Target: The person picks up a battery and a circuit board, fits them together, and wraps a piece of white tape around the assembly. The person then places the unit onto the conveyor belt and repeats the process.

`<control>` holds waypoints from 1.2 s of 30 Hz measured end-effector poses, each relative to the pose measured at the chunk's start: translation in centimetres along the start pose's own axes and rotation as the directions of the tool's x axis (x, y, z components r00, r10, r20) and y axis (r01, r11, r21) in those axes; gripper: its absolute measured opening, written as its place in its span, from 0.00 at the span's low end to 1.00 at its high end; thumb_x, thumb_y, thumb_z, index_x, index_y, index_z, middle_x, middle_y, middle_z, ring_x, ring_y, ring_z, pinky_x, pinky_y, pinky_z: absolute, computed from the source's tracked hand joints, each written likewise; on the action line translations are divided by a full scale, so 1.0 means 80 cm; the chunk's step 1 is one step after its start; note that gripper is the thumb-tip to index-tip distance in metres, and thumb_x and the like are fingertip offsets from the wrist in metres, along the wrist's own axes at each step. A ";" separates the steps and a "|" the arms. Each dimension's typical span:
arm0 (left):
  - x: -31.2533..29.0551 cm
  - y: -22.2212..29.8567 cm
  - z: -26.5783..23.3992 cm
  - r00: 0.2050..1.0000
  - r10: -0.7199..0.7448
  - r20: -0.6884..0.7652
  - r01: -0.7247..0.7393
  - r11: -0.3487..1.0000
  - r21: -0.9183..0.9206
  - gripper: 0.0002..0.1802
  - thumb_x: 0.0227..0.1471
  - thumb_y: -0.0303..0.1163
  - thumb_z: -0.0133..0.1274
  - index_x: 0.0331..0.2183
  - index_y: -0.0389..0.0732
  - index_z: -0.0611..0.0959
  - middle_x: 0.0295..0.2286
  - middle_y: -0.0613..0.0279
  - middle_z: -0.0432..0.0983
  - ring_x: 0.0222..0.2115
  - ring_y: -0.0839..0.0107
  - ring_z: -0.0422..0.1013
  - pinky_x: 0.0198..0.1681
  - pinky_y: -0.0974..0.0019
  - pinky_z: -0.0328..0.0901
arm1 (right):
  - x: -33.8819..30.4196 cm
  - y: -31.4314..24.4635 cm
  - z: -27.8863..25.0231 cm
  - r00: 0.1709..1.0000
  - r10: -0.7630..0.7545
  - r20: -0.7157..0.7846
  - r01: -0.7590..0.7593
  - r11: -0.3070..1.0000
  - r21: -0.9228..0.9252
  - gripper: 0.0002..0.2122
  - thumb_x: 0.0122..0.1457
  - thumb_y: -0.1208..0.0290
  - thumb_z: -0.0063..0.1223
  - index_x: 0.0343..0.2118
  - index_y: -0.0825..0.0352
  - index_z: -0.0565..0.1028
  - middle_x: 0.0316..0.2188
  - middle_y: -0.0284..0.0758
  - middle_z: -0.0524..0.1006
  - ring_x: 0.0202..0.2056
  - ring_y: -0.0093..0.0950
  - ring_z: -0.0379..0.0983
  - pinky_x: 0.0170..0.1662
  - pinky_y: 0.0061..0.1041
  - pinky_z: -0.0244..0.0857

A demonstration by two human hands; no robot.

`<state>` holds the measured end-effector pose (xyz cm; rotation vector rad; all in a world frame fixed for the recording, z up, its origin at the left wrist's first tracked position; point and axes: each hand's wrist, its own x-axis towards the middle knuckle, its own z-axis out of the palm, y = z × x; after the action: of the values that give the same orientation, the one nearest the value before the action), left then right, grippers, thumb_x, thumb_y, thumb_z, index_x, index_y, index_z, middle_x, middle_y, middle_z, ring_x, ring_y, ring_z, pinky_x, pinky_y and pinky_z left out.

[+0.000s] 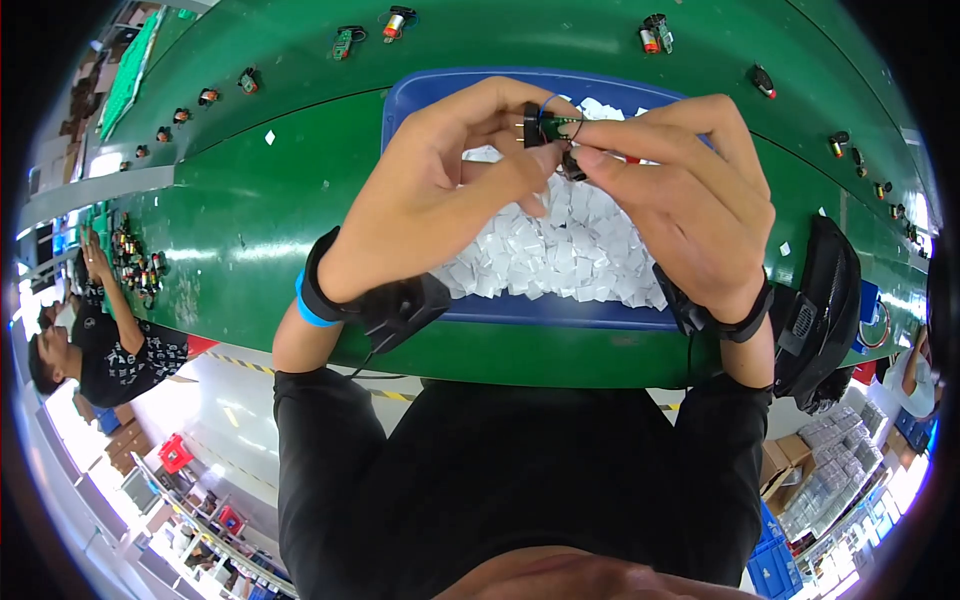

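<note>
Between my hands, above a blue tray [540, 313], is a small circuit board assembly [532, 124]. It has a black housing with metal pins, a green board and thin dark wires. My left hand [425, 200] pinches the black part from the left. The fingertips of my right hand [690, 190] close on the board's right side, by the wires. Fingers hide part of the assembly. Beneath both hands, the tray holds a heap of small white square pieces [560, 250].
On the green table [270, 200], several small board assemblies with orange cells [397, 24] lie along the far side. A black bag-like object [822, 300] stands right of the tray. At the far left a co-worker [110, 340] reaches toward clustered parts [140, 265].
</note>
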<state>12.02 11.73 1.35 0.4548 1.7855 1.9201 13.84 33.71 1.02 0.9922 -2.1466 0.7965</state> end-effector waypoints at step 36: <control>-0.002 -0.018 0.015 0.994 0.107 0.004 -0.106 0.989 -0.105 0.20 0.58 0.23 0.58 0.52 0.29 0.75 0.39 0.49 0.80 0.38 0.66 0.80 0.34 0.66 0.79 | 0.004 -0.010 -0.008 0.999 -0.009 -0.042 0.004 0.993 -0.119 0.13 0.39 0.81 0.71 0.32 0.67 0.83 0.34 0.33 0.81 0.33 0.28 0.74 0.32 0.21 0.68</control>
<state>12.98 12.67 0.07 0.5316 1.6757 2.0692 14.53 33.62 1.84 0.9129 -2.1265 0.6718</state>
